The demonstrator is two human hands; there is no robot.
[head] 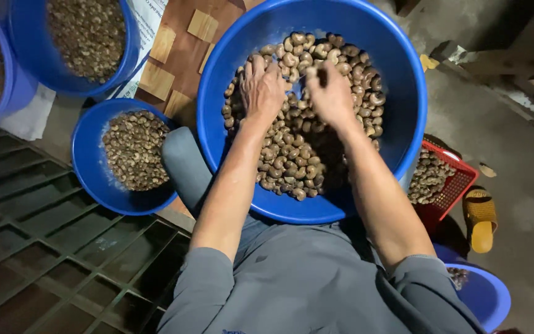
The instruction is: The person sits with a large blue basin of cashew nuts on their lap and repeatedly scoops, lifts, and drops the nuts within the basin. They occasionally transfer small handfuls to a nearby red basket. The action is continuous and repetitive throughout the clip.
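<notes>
Both hands are down in the large round blue plastic basin (403, 93) resting on the person's lap, within easy reach. The left hand (261, 89) lies flat, fingers spread, on the heap of pale curved cashew nuts (292, 161); the right hand (330, 93) is loosely curled, pinching nuts. A smaller blue bowl of nuts (94, 179) sits close by on the left, a red plastic basket (458, 179) on the right.

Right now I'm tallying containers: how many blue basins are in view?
5: large basin under both hands, small basin left of it, two at top left, one cut off at bottom right.
</notes>
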